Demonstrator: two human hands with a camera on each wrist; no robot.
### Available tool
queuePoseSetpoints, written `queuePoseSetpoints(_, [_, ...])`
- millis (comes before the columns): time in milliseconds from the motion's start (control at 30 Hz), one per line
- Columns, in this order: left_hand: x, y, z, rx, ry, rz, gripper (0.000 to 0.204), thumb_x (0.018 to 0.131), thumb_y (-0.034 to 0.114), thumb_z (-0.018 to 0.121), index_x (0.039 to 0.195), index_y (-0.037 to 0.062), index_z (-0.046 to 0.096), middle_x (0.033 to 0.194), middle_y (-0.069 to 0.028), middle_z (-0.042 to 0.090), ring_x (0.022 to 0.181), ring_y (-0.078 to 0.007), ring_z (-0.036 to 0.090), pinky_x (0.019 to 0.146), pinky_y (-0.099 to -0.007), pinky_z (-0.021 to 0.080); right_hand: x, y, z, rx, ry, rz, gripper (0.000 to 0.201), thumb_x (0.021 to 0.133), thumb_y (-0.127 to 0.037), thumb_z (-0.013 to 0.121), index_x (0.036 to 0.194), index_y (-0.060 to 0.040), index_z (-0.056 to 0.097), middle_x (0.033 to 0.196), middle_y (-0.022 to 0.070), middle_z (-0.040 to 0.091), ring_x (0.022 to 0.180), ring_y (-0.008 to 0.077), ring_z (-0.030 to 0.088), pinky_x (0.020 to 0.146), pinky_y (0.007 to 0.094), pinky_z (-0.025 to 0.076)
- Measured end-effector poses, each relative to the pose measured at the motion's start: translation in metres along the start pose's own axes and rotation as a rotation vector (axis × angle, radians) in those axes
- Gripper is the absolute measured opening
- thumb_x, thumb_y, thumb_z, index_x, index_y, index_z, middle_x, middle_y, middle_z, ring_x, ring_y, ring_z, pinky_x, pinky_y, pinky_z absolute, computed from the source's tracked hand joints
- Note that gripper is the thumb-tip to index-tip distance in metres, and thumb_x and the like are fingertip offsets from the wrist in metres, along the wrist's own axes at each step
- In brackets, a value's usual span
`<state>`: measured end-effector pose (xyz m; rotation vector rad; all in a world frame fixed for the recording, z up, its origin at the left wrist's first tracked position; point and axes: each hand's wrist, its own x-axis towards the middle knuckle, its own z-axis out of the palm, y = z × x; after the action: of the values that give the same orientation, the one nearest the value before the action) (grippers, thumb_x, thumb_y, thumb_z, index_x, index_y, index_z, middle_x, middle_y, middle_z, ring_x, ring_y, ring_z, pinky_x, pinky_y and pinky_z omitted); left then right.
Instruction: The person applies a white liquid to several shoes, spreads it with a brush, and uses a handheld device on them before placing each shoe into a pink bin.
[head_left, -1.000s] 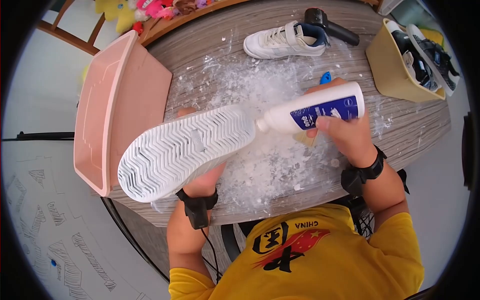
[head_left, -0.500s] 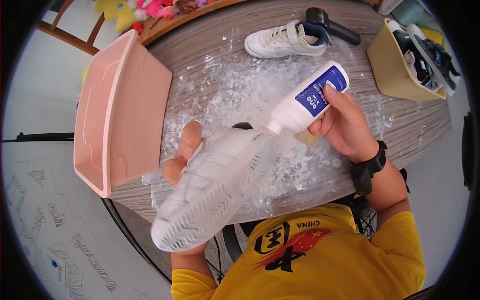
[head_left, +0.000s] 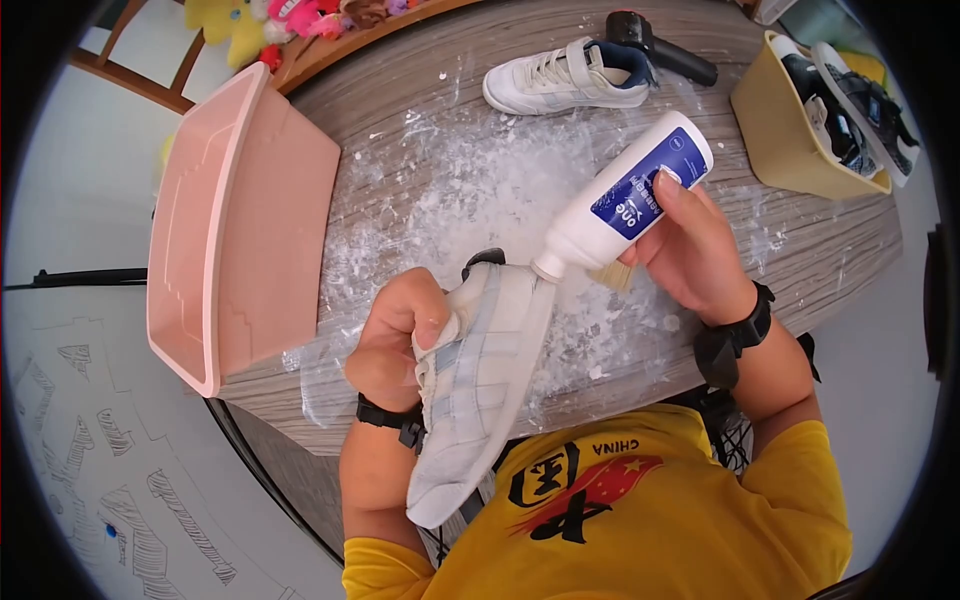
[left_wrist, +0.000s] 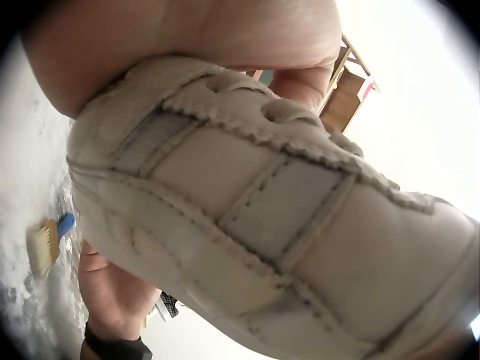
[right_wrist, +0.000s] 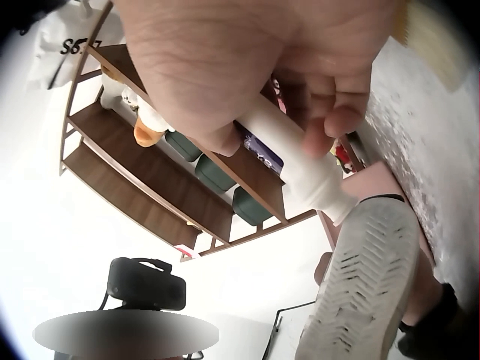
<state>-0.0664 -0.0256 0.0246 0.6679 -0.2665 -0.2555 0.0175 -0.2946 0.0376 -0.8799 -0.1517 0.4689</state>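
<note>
My left hand [head_left: 392, 335] grips a white sneaker [head_left: 475, 375] by its laced upper, toe pointing down toward the yellow shirt and heel up. In my right hand [head_left: 700, 250] is a white plastic bottle [head_left: 600, 225] with a blue label, pinched between thumb and fingers and tilted with its neck down. The bottle's mouth is right at the heel edge of the sneaker. In the right wrist view, the grooved sole [right_wrist: 367, 277] faces the camera. A flat brush [left_wrist: 51, 241] with a blue handle lies on the table, its bristles partly visible below the right hand.
White powder and spots cover the wooden table [head_left: 400, 190]. A second white sneaker [head_left: 560, 80] lies at the back beside a black handheld tool [head_left: 660, 50]. A pink bin [head_left: 270, 230] stands at left, a yellow bin [head_left: 800, 150] holding shoes at right.
The left hand has turned the sneaker from sole-up to side-up and swung its toe down toward the body. The right hand has tilted the bottle more steeply, its mouth staying near the heel.
</note>
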Motion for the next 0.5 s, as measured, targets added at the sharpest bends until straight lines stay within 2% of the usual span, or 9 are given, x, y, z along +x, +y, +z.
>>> queuePoseSetpoints(67, [-0.003,0.003,0.005,0.123,0.102,-0.029,0.019,0.059,0.009,0.052,0.077,0.0079,0.044,0.079,-0.0124,0.061,0.063,-0.0175,0.055,0.057,-0.0254,0.043,0.0,0.0,0.0,-0.015,0.001,-0.01,0.024,0.101,-0.024,0.054,0.109,-0.0018,0.057,0.094,0.0089,0.068,0.072,0.0132,0.061,0.065,0.0272,0.05])
queuePoseSetpoints(367, [0.003,0.0,0.022,0.145,0.245,-0.012,0.02,0.059,0.008,0.049,0.077,0.0088,0.041,0.076,-0.009,0.058,0.062,-0.0153,0.052,0.055,-0.0237,0.041,0.001,0.001,0.001,-0.07,0.031,-0.039,0.025,0.102,-0.024,0.053,0.109,-0.001,0.057,0.095,0.0099,0.067,0.073,0.013,0.061,0.064,0.0268,0.05])
queuePoseSetpoints(500, [0.003,0.002,0.016,0.114,0.193,-0.014,0.022,0.057,0.006,0.048,0.078,0.0081,0.041,0.075,-0.0084,0.056,0.061,-0.0153,0.05,0.054,-0.0239,0.039,0.001,0.003,0.001,-0.053,0.031,-0.056,0.026,0.102,-0.025,0.053,0.109,-0.0005,0.057,0.096,0.0101,0.068,0.073,0.0131,0.062,0.063,0.0267,0.051])
